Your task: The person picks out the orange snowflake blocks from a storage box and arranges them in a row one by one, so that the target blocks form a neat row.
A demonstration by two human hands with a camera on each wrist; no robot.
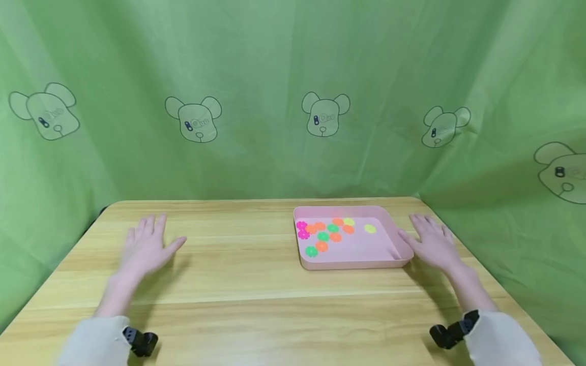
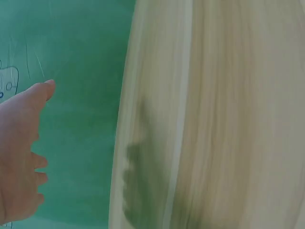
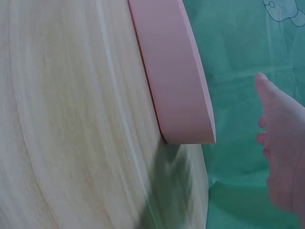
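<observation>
A pink tray (image 1: 375,249) lies toward the right on the wooden table. Inside its left half are several small flower-shaped pieces: pink ones (image 1: 303,234), orange ones (image 1: 322,246), green ones (image 1: 311,251) and yellow ones (image 1: 370,229). My right hand (image 1: 432,244) hovers beside the tray's right wall, fingers spread, its thumb overlapping the rim in the head view. In the right wrist view that hand (image 3: 286,143) is above tray level. Over the left side of the table, my left hand (image 1: 145,248) is held with fingers straight and thumb out, holding nothing. Its shadow falls on the wood.
The wooden table (image 1: 220,315) has its far edge against a green curtain (image 1: 256,168) printed with bear-head outlines. The curtain also runs along both sides. Each wrist carries a small black camera, one on the left sleeve (image 1: 141,342) and one on the right (image 1: 453,331).
</observation>
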